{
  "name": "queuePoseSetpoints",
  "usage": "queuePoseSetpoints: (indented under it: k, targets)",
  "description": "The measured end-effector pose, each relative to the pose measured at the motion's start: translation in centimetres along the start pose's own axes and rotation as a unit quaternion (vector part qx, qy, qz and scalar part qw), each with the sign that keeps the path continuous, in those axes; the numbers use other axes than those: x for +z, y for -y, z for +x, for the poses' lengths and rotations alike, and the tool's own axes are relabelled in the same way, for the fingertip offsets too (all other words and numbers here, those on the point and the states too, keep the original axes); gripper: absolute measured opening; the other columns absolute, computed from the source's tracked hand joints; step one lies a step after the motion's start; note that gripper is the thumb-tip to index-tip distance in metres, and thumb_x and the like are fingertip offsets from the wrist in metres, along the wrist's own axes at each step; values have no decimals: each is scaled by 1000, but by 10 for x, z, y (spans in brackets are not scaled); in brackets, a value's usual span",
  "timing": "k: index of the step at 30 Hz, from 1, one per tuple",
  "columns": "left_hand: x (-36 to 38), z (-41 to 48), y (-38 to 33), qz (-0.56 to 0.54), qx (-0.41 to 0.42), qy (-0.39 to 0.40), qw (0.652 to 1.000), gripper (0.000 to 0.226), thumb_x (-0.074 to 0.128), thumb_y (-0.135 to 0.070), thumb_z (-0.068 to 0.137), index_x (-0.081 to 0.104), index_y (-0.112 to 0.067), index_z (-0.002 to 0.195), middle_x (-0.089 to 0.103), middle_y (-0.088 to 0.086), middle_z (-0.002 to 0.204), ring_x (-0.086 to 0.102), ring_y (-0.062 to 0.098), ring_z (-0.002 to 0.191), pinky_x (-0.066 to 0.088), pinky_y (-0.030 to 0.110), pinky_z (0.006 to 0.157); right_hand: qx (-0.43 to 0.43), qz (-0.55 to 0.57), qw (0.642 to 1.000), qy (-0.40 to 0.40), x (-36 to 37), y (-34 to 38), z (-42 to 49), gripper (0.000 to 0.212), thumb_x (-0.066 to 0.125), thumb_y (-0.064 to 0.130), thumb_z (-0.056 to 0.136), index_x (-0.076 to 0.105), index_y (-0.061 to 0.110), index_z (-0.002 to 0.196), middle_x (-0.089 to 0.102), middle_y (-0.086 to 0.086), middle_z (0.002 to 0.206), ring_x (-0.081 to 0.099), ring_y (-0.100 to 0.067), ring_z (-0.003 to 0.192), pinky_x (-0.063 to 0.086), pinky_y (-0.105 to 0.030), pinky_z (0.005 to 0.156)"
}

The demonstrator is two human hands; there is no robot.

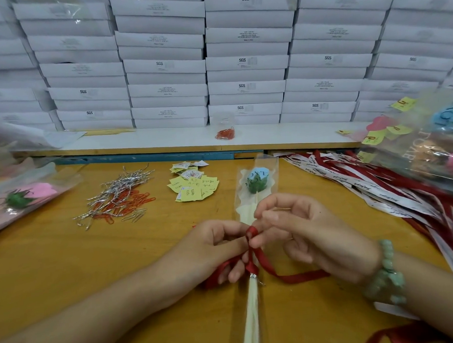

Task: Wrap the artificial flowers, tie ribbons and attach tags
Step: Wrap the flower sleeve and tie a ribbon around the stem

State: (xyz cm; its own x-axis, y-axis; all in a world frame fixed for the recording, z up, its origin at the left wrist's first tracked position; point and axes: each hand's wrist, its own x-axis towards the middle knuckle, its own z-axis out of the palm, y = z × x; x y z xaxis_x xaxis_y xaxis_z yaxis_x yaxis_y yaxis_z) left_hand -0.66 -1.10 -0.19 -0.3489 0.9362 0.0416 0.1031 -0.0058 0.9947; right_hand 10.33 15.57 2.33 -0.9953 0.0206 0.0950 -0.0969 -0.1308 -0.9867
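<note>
— So, how far along is this one?

— Partway, I'd say. The blue artificial flower [256,181] is already in its clear sleeve [263,164]. It lies on the counter [54,259] with its head at twelve o'clock from the hands. A silver twist tie [254,276] cinches the sleeve round the stem, and the red ribbon [253,252] is mid-knot just above that tie.

— Who holds what?

— The left hand [219,246] has its fingers curled and pinches the ribbon's loop from nine o'clock. The right hand [310,235] pinches the same loop between thumb and forefinger from three o'clock, its other fingers loosely bent. One ribbon tail trails off toward four o'clock.

— And what's left?

— Pulling the bow tight, I judge, then a tag, since none shows on this stem. The yellow tags [193,185] lie at eleven o'clock and the paper clips [124,203] at ten. Wrapped flowers [29,194] are piled at nine, with more at two.

— Anything readable?

— "SGS" on the white boxes [246,62] stacked at twelve; their finer print is too small. The white ribbons [378,187] at two o'clock carry script I can't make out, and the lettering on the sleeves is blurred.
</note>
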Motion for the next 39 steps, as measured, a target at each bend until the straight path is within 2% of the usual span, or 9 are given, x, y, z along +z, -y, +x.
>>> queuePoseSetpoints:
  k: [5,11,13,15,22,26,30,34,39]
  targets:
    - [-1,0,0,-23,-6,10,1000,19,55,-21,97,70,-10,96,57,-3,63,61,8,49,42,13,41,8,83,995,-45,-3,-6,4,19,68,33,80,74,16,86,74,-14,92,74,-19,80,29,-12,29]
    - [0,1,0,-29,-12,12,999,27,50,-18,96,66,-1,108,55,4,68,56,13,51,43,15,42,-27,50,996,-64,-6,-13,4,19,59,27,90,71,12,92,71,-21,101,73,-22,87,30,-13,31]
    - [0,1,-2,-49,-24,8,998,30,50,-19,92,62,7,97,53,9,65,51,15,48,41,18,40,-49,16,997,-54,-5,-13,3,21,57,25,91,67,8,97,71,-21,102,73,-19,86,30,-13,32]
    - [1,-1,-5,-63,-22,11,998,22,53,-24,90,64,-7,81,54,6,60,51,14,46,40,19,39,-69,-33,996,-44,-3,-13,2,21,54,23,90,65,7,99,71,-16,103,72,-15,85,32,-14,35]
    - [6,-1,-4,21,-10,-21,999,34,57,-36,93,66,-30,61,55,-7,48,45,3,37,36,13,42,-103,-153,982,-32,0,-13,-2,20,52,21,92,67,12,101,72,-4,103,34,-11,41,31,-14,38]
    - [6,0,-1,23,-4,-43,999,37,59,-37,92,59,-25,57,52,-6,47,44,4,35,35,11,43,-132,-177,974,-56,1,-12,-2,17,56,19,92,65,8,102,73,-7,98,52,-6,50,41,-13,44]
    - [5,1,0,24,-5,-59,998,36,60,-41,86,61,-11,66,50,6,51,41,8,35,35,13,42,-154,-231,958,-73,-1,-14,-1,13,64,10,87,66,11,100,73,-6,93,68,-13,83,53,-19,74]
    - [7,-1,-3,5,-7,-59,998,35,53,-29,95,61,-21,63,52,-2,53,43,6,37,36,13,43,-155,-288,938,-113,-2,-16,1,15,70,11,84,68,20,95,71,3,90,63,-13,79,54,-32,54]
    - [8,-1,-6,-15,-19,-62,998,37,44,-16,101,57,-13,67,54,-2,49,47,7,35,36,14,36,-130,-283,946,-92,-5,-19,2,7,73,16,82,71,21,87,68,9,80,60,-6,75,49,-15,61]
